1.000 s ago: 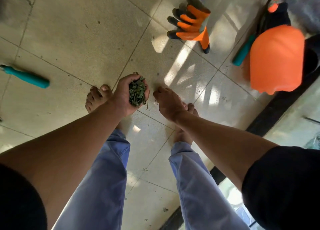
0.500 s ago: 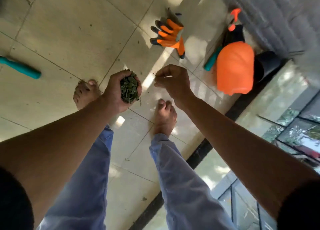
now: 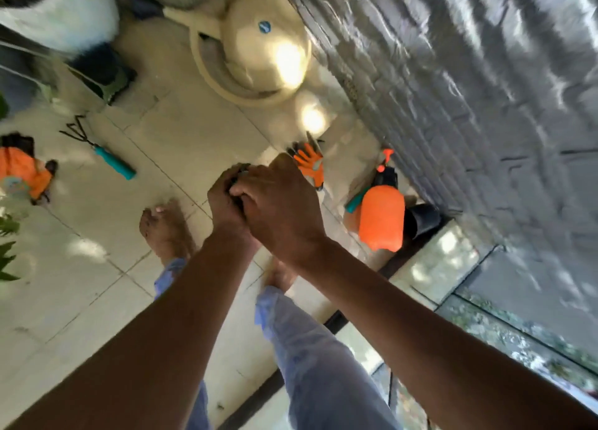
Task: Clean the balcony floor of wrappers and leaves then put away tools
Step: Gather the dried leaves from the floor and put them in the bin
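The two hands were brought together over the balcony floor, chest-high above the bare feet. The left hand was curled into a cup, and only a dark sliver of the leaves could be made out at its top edge; the rest of the load was hidden. The right hand was laid over the left, fingers bent across the opening. Whether a scrap was pinched in it or the pile was merely being pressed down could not be told.

The step was judged to be the packing of gathered leaves before disposal. It would be done best with the cup kept level and the cover kept on, so that nothing was spilled back onto the tiles.

The tools were seen lying unstowed: the hand rake on the tiles to the left, an orange glove just beyond the hands, the orange sprayer by the grey wall, and another orange item, too blurred to name, at the left edge. No wrapper could be picked out anywhere. A cream-coloured fan was seen lying further off.
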Tool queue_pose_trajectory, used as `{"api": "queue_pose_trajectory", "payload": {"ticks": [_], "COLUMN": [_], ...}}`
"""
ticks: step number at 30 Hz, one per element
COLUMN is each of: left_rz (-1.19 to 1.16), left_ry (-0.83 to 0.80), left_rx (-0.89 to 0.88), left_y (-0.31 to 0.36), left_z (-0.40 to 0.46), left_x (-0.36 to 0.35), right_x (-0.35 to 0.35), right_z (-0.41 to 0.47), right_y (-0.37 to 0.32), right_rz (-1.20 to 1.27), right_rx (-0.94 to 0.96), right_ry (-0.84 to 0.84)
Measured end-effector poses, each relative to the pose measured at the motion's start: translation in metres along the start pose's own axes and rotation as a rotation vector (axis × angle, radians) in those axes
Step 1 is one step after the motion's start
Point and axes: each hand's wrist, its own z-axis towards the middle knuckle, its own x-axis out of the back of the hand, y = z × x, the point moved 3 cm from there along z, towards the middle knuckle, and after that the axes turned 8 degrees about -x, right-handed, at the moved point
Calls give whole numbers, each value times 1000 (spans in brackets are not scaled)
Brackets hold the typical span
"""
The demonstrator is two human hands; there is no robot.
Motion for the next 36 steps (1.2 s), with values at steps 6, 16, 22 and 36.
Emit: {"api": "queue_pose_trajectory", "payload": {"ticks": [6, 16, 22, 36], "left_rz": [-259, -596, -758, -1173], "left_ry": [35, 31, 55, 252], "left_rx": [-116, -205, -440, -1003], "left_y": [67, 191, 279, 459], "left_z": [-53, -114, -184, -317], "left_x": [-7, 93, 208, 481], "right_x": [69, -31, -106, -281], "right_z": [-9, 1, -43, -144], "right_y": [-75, -208, -366, -682], "right_rz": [81, 1110, 1135, 1136], "right_rx": [175, -524, -493, -300], "right_ry": [239, -332, -417, -754]}}
